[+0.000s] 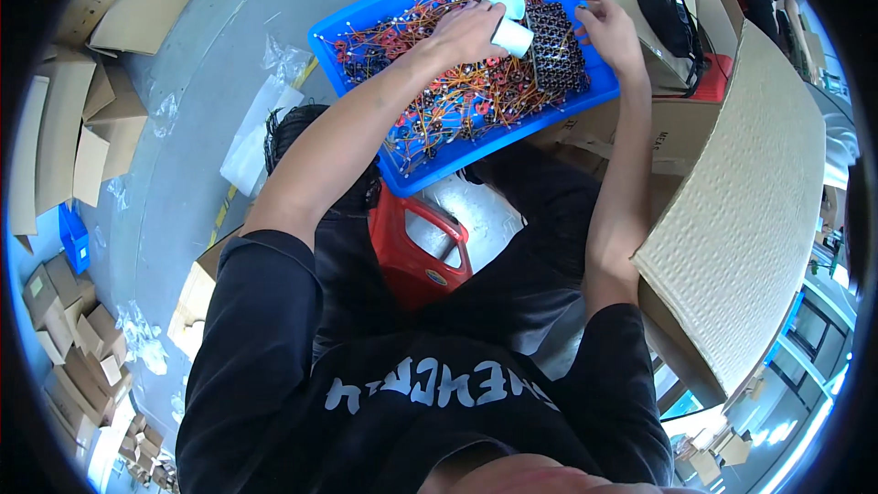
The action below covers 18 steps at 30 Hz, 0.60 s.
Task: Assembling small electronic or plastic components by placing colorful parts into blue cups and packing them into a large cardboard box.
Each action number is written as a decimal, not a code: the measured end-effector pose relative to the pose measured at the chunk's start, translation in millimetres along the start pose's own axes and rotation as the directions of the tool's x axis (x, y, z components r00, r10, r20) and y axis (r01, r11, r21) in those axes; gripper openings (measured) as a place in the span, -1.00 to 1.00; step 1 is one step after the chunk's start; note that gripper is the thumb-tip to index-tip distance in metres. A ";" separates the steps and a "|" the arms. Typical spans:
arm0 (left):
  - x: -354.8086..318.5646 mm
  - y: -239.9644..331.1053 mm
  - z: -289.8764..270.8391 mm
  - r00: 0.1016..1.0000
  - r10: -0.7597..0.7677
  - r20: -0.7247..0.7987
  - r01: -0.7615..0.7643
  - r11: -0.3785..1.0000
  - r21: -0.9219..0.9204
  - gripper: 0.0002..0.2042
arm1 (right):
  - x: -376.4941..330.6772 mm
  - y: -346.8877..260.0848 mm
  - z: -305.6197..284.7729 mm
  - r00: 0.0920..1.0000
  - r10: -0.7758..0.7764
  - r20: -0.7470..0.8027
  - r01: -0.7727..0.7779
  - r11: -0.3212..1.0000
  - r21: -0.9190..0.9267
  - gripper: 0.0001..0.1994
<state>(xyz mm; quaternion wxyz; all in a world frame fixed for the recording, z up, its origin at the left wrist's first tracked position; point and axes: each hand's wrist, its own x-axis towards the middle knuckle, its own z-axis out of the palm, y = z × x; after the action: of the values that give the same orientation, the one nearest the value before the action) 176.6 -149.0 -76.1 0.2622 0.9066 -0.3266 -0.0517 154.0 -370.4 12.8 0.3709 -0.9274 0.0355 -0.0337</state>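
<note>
The person sat over a shallow blue plastic tray [361, 26] heaped with small wired parts in orange, red and white leads [439, 96], the tray resting on the lap and against cardboard boxes. The left hand [471, 29] lay on the heap near the tray's far side, its fingers curled around 1 of 2 short white cylinders, seemingly rolls of tape or paper cups [512, 35]; the second sat just beyond it, touching or nearly so. The fisheye bend and the small size made it hard to tell which they were. The right hand [606, 32] rested at the tray's right edge, fingers bent in a pinch on something small at the corner of a black honeycomb-like holder block [558, 55], though what it pinched could not be made out.

The black block lay inside the tray at its right end, partly on top of the wires, between the 2 hands. The step in hand looked like sorting: picking single wired parts out of the tangle and seating them in the block's cells. The next move would likely call for freeing 1 lead cleanly from the heap without dragging its neighbours, then lining it up with an empty cell while the other hand steadied the block.

A red plastic stool [416, 252] showed under the tray, and a large sheet of corrugated cardboard [750, 210] stood to the right.
</note>
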 end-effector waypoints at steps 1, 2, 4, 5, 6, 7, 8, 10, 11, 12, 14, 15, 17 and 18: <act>2.1 -0.2 -1.1 1.000 0.021 0.020 -0.021 1.000 -0.007 -0.42 | -0.5 1.0 3.1 0.994 0.020 0.106 -0.024 0.999 0.036 -0.81; 3.1 -0.5 -2.1 0.998 0.042 0.042 -0.042 0.999 -0.014 -0.41 | -2.7 0.0 7.1 0.977 0.038 0.211 -0.054 0.996 0.072 -0.81; 3.8 2.0 -1.5 0.995 0.068 0.068 -0.067 0.998 -0.020 -0.40 | -6.8 -1.8 13.7 0.949 0.054 0.311 -0.091 0.990 0.106 -0.82; 3.7 4.4 -0.3 0.995 0.043 0.093 -0.030 0.991 -0.128 -0.41 | -8.6 -2.9 17.1 0.906 0.053 0.420 -0.088 0.994 0.064 -0.82; 3.6 6.9 0.8 0.993 0.019 0.120 0.009 0.972 -0.234 -0.42 | -10.1 -4.0 19.6 0.850 0.056 0.524 -0.079 0.997 0.022 -0.82; 4.2 10.2 0.2 0.989 -0.001 0.148 0.051 0.941 -0.334 -0.42 | -10.4 -3.3 19.7 0.783 0.061 0.619 -0.063 0.998 -0.019 -0.82; 4.4 13.2 -0.8 0.989 0.003 0.148 0.046 0.942 -0.332 -0.42 | -10.4 -2.8 18.0 0.786 0.061 0.615 -0.063 0.998 -0.018 -0.82; 3.3 20.0 -3.1 0.999 0.047 0.011 -0.039 0.927 -0.373 -0.42 | -9.0 -2.9 13.3 0.822 0.021 0.570 0.030 0.996 -0.080 -0.81; 3.3 23.3 -5.1 0.996 0.067 -0.059 -0.085 0.917 -0.389 -0.42 | -7.8 -3.3 10.5 0.837 -0.002 0.547 0.076 0.991 -0.113 -0.80; 5.2 27.6 -10.8 0.995 0.078 -0.063 -0.096 0.918 -0.385 -0.42 | -7.1 -6.2 5.3 0.844 -0.003 0.537 0.077 0.990 -0.116 -0.80; 9.8 31.3 -24.3 0.957 0.111 -0.269 -0.206 0.911 -0.356 -0.41 | -6.7 -16.3 -6.8 0.974 -0.152 0.168 0.131 0.983 0.128 -0.82; 11.2 31.7 -30.6 0.921 0.126 -0.369 -0.257 0.908 -0.331 -0.41 | -6.6 -23.5 -11.8 0.981 -0.192 -0.040 0.196 0.951 0.237 -0.83; 11.1 30.9 -41.7 0.900 0.118 -0.420 -0.281 0.894 -0.349 -0.41 | -10.5 -42.5 -18.4 0.962 -0.212 -0.173 0.255 0.925 0.282 -0.83; 10.6 29.3 -46.8 0.880 0.099 -0.464 -0.297 0.878 -0.376 -0.42 | -13.7 -54.0 -20.0 0.932 -0.215 -0.292 0.307 0.897 0.319 -0.84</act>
<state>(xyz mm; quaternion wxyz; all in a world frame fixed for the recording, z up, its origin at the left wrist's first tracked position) 180.8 -154.0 -20.3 0.5281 0.7736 -0.3337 0.1060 140.8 -343.9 64.0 0.5189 -0.8282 -0.0506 -0.2056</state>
